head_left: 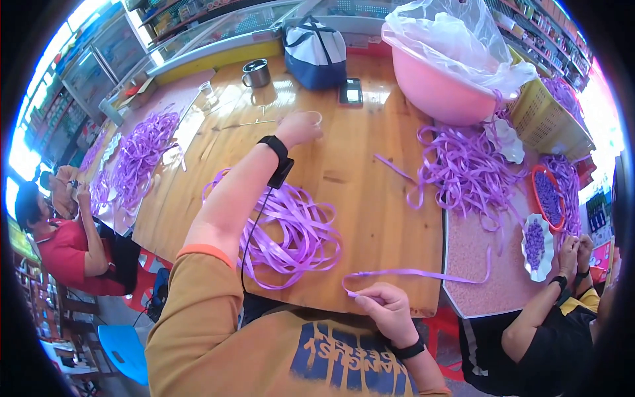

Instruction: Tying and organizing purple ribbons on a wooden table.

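Note:
My left hand [301,129] reaches out over the middle of the wooden table, its fingers curled together. A thin pale loop [319,119] shows at its fingertips; what exactly the hand holds is too small to make out. Close to my body, my right hand [387,309] pinches the end of a purple ribbon [417,272]. From there the ribbon curves away to the right, across the table's edge onto the pink tabletop. Beneath my left forearm lies a loose heap of purple ribbon [294,235]. A thin stick [248,124] rests on the wood left of my left hand.
Another ribbon pile [463,172] spreads at the right, below a pink basin [430,79] with clear plastic. A metal mug [256,73], a cooler bag [316,56] and a phone [350,92] stand or lie at the back. People work at both sides.

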A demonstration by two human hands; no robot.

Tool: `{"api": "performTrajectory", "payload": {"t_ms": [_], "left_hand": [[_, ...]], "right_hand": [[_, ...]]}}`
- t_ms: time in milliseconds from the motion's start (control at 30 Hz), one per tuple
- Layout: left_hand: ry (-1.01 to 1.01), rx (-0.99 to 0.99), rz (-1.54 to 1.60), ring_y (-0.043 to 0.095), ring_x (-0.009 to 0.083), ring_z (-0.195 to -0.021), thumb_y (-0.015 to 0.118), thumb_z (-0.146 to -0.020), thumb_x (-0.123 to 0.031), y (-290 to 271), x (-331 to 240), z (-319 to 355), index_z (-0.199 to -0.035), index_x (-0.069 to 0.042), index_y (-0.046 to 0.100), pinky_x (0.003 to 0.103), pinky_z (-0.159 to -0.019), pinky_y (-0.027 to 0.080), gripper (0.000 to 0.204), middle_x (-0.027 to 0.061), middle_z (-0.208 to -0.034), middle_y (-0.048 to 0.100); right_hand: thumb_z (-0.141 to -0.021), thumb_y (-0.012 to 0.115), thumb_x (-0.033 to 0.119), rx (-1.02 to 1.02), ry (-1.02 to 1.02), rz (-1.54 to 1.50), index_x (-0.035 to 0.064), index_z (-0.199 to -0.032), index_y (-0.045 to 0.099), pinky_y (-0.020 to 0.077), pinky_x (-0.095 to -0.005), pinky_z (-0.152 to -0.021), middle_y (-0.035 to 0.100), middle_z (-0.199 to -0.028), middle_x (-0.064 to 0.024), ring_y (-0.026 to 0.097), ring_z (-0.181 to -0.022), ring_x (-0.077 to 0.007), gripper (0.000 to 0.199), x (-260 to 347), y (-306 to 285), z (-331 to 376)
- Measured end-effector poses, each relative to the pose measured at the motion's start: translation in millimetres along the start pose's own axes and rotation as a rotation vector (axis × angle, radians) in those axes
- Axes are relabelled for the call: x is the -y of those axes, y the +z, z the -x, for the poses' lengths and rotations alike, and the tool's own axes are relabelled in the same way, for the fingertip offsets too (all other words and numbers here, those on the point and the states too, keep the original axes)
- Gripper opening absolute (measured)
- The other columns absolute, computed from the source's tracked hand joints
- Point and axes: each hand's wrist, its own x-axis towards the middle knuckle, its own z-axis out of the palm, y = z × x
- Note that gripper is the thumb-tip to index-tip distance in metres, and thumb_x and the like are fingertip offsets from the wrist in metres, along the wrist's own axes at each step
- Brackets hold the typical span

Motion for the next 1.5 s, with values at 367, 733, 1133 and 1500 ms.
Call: {"api": "performTrajectory", "payload": {"t_ms": [367,733,1133,1500], "left_hand": [[0.191,0.174,0.723,0.06,0.0123,-0.077,0.061,-0.082,-0.015,-106.0,-104.8,188.6,-0.085,-0.002,0.062,0.028,-0.073,0.046,0.013,0.0029,-0.079,0.061],[0.453,0.075,0.66,0.057,0.0179,-0.086,0.065,-0.078,-0.013,-73.6,-122.8,279.1,-0.088,-0.007,0.063,0.039,-0.093,0.031,0.012,0.0032,-0.084,0.06],[0.051,0.501,1.381,0.05,0.0137,-0.072,0.064,-0.079,-0.009,-70.9,-95.3,291.2,-0.077,-0.001,0.065,0.027,-0.068,0.039,0.008,0.002,-0.07,0.056],[0.448,-0.098,0.571,0.052,0.0193,-0.069,0.061,-0.08,-0.008,-60.9,-104.1,286.4,-0.076,-0.003,0.062,0.03,-0.07,0.037,0.006,0.0053,-0.07,0.055]], "right_hand": [[-0.083,0.062,0.002,-0.09,0.077,-0.311,-0.0013,-0.089,0.063,0.0348,-0.0146,-0.054,0.056,-0.074,0.0052,0.044,-0.064,0.0012,0.007,31.5,1.3,-7.2],[-0.08,0.063,-0.003,0.031,-0.021,-0.019,-0.0023,-0.084,0.063,0.0438,-0.0167,-0.061,0.063,-0.079,-0.0018,0.056,-0.069,-0.0038,0.005,42.4,24.3,0.9],[-0.08,0.062,-0.002,-0.026,-0.201,0.137,-0.0013,-0.086,0.063,0.0401,-0.0199,-0.057,0.059,-0.074,-0.0019,0.052,-0.065,-0.0061,0.006,34.6,40.6,0.0],[-0.074,0.066,-0.002,-0.086,-0.572,0.624,0.0001,-0.089,0.062,0.0413,-0.0271,-0.053,0.055,-0.067,-0.0086,0.053,-0.058,-0.0186,0.015,32.0,46.7,-7.5]]}}
